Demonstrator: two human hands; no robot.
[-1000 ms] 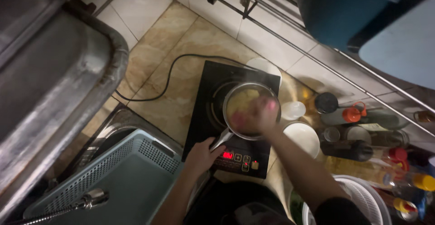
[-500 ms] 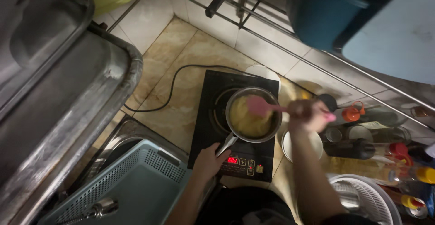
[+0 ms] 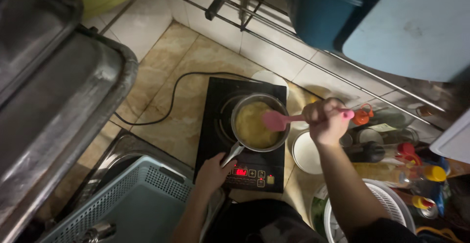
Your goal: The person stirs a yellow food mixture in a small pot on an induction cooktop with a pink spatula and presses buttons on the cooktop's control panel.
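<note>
Head view: looking straight down on a small black induction hob [image 3: 245, 130] set on a beige tiled table [image 3: 181, 76], its red display lit.
Pot: a steel saucepan [image 3: 259, 123] sits on the hob ring, holding a pale yellow mash or batter; its handle [image 3: 232, 154] points toward the person.
Left hand [image 3: 213, 173]: fingers closed round the end of that handle, steadying the pan right beside the hob's control panel.
Right hand [image 3: 325, 121]: clamped on the grip of a pink spatula [image 3: 279, 120], whose blade hangs over the food, at or just above its surface; I cannot tell if it touches.
Nearby: a white bowl [image 3: 307, 152] just beside the hob, bottles and jars crowded to the right, a grey crate [image 3: 122, 204] over the sink.
Risk, spill: a hard scrape could tip the light pan off the ring if the handle grip slackens.
Risk, controls: the left palm sits close enough to brush a button.
Risk, clutter: the right elbow could knock a bottle.
Risk, cord: the black cable [image 3: 161, 101] loops loose across the tiles.
</note>
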